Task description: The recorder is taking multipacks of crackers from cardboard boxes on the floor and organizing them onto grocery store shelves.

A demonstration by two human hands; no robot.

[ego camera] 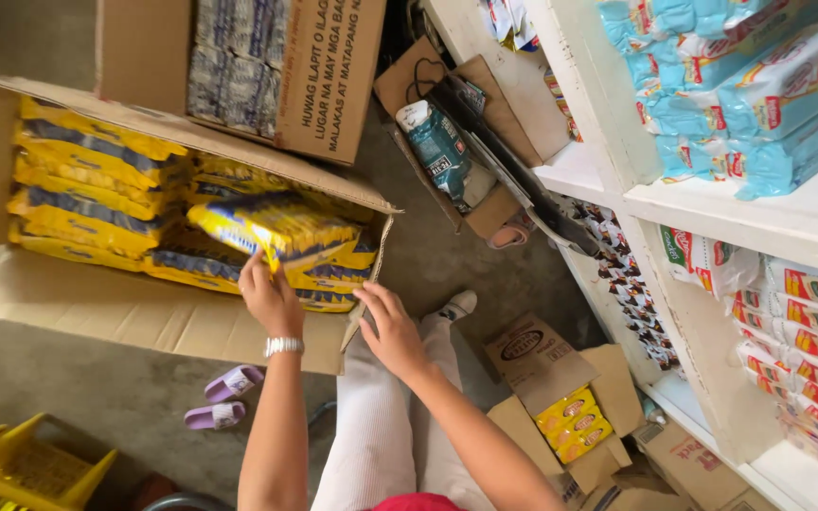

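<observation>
Yellow packs are partly hidden under the flaps of the big cardboard box (134, 312), which holds stacked yellow-and-blue bundles. The left hand (270, 301) closes its fingers on one bundle (272, 227), tilted above the stack. The right hand (392, 331) rests open, fingers spread, on the box's front flap.

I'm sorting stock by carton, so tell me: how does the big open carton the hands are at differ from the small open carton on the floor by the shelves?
The big carton is wide and packed with large yellow-and-blue packs; the small carton holds a few small yellow packets.

The left hand grips a pack in the big one and the right hand rests on its flap; nobody touches the small one.

Both are brown cardboard with flaps open.
</observation>
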